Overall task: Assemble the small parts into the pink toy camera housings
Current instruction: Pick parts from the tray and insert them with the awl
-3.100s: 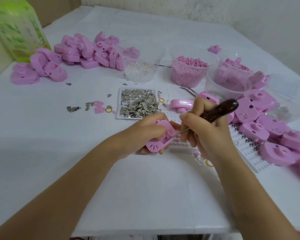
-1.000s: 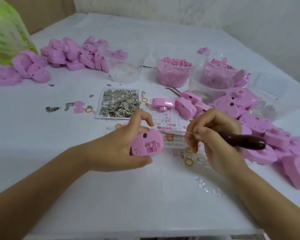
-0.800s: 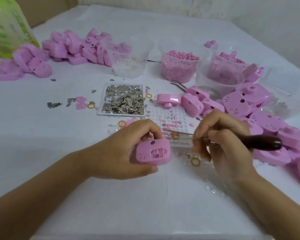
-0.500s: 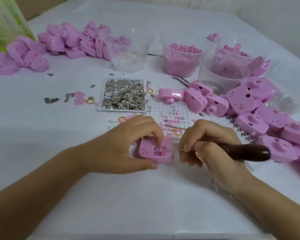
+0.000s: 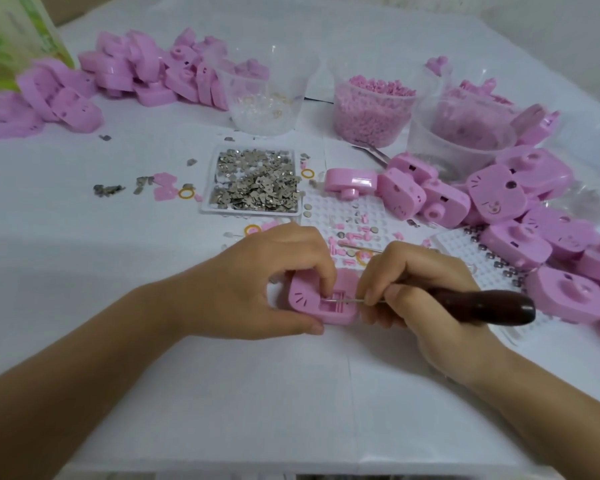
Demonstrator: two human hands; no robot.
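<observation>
A pink toy camera housing (image 5: 305, 297) lies flat on the white table, its open rectangular compartment facing up. My left hand (image 5: 257, 289) grips it, thumb along the near edge and a fingertip pressed into the compartment. My right hand (image 5: 420, 289) is closed on a tool with a dark wooden handle (image 5: 489, 306); its thin metal shaft (image 5: 347, 300) lies across the compartment. The small part under the fingertip is hidden.
A white tray of small metal pieces (image 5: 253, 181) sits behind my hands, beside a white pegboard (image 5: 329, 213) with loose pink bits and yellow rings. Tubs of clear parts (image 5: 264, 102) and pink pellets (image 5: 371, 109) stand further back. Pink housings are piled at right (image 5: 520, 202) and back left (image 5: 136, 74).
My left hand has lowered the housing from mid-air onto the table. My right hand brought the tool's tip from above the pegboard into the housing's compartment.
</observation>
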